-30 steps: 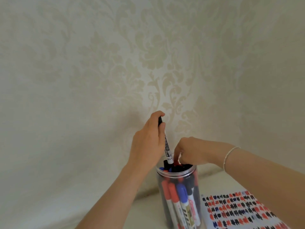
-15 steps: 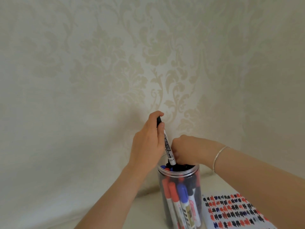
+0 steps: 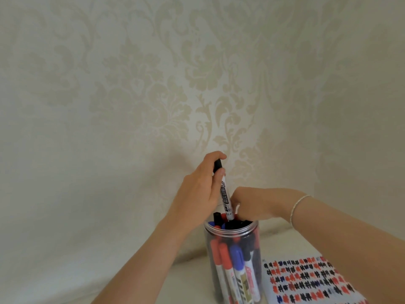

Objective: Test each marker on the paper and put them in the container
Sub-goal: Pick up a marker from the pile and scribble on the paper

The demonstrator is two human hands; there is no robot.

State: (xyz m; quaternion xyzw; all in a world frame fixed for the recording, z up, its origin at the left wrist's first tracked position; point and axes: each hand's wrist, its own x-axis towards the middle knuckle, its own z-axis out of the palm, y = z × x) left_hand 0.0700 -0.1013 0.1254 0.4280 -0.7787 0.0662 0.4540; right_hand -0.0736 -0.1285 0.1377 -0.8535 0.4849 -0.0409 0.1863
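One view is all we have, from the head camera, looking forward and down at both our hands over a jar.

Our left hand (image 3: 200,190) grips a marker (image 3: 224,193) near its top, fingers curled round the black cap end with the thumb across it. The marker stands nearly upright, its long axis running top to bottom with a slight lean, the upper end tipped to the left. The black cap end points up, toward the wall; the lower end points down into the mouth of the jar (image 3: 233,255) and meets the dark marker tops there. Its white barrel with black print shows between our two hands.

Our left forearm rises from the lower left, the wrist bent so the back of the hand faces us.

Our right hand (image 3: 252,204) sits just right of the marker, at the jar's rim, knuckles up and fingers curled downward toward the marker tops inside. We cannot tell whether those fingers pinch anything, since the fingertips are hidden. A thin bracelet (image 3: 299,205) circles the right wrist, and that forearm comes in from the lower right.

The jar is clear, upright and packed with red, blue and black markers standing cap-up.

Paper (image 3: 306,279) lies just right of the jar, covered in rows of red, blue and black scribble marks.

Patterned wallpaper (image 3: 153,95) fills the background.
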